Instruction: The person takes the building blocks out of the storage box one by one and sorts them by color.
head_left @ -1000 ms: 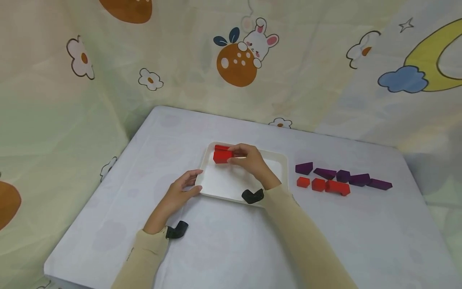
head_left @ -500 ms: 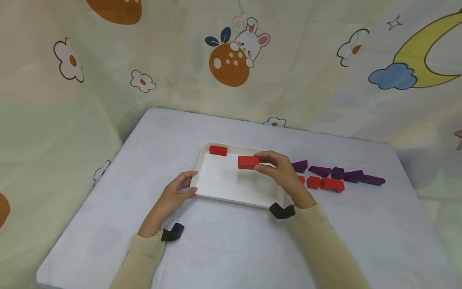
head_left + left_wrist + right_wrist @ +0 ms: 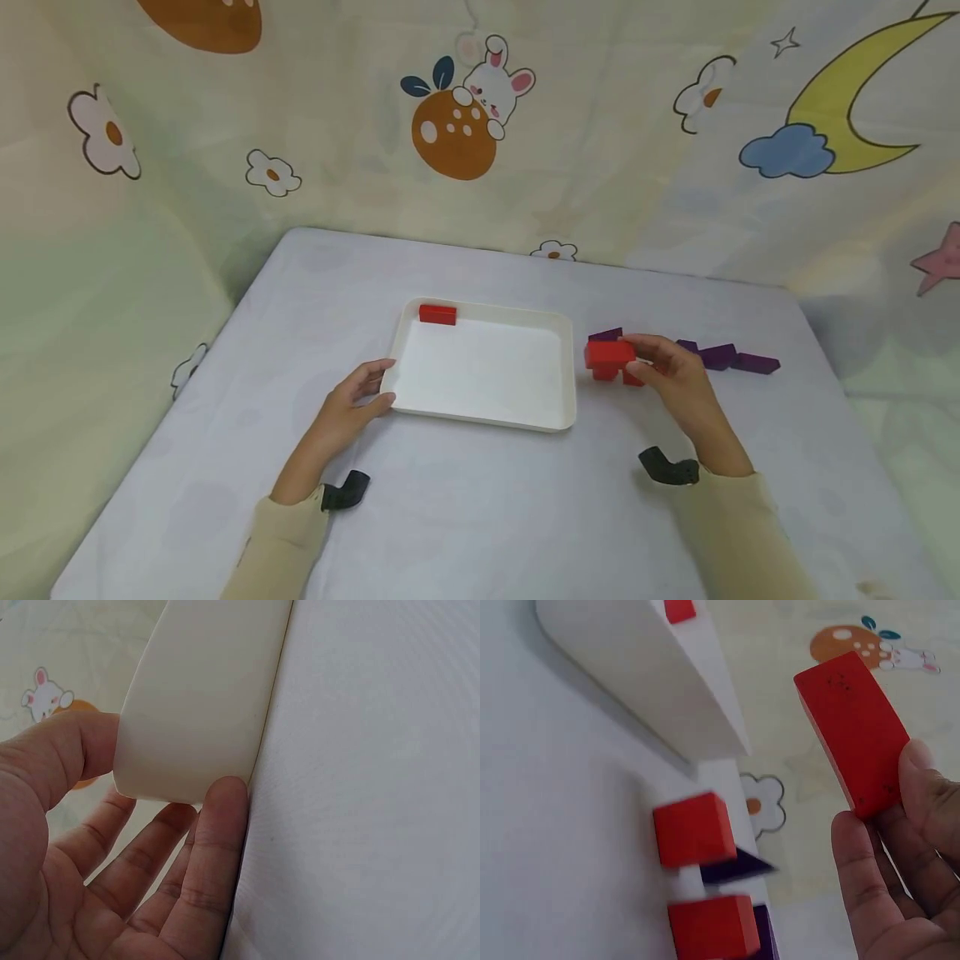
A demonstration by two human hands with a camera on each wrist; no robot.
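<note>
In the head view my left hand [image 3: 347,412] holds the left edge of the white tray [image 3: 561,367] near its front corner. The left wrist view shows the thumb at the tray's rim, with a fingertip against the outer wall [image 3: 199,697]. My right hand [image 3: 675,387] pinches a red rectangular block [image 3: 609,354] by one end, raised over the blocks right of the tray. In the right wrist view, thumb and fingers grip that block [image 3: 855,731], apart from the blocks below. Another red block [image 3: 437,315] lies in the tray's far left corner.
Right of the tray are red blocks [image 3: 604,375] and a row of purple blocks [image 3: 755,363], partly hidden by my right hand and its block. The white-covered table [image 3: 480,508] meets a patterned cloth backdrop [image 3: 337,108] behind.
My right hand has lifted the red block from the tray and carried it right, beyond the tray's edge. The left hand remains at the tray. The head view has shifted slightly.
</note>
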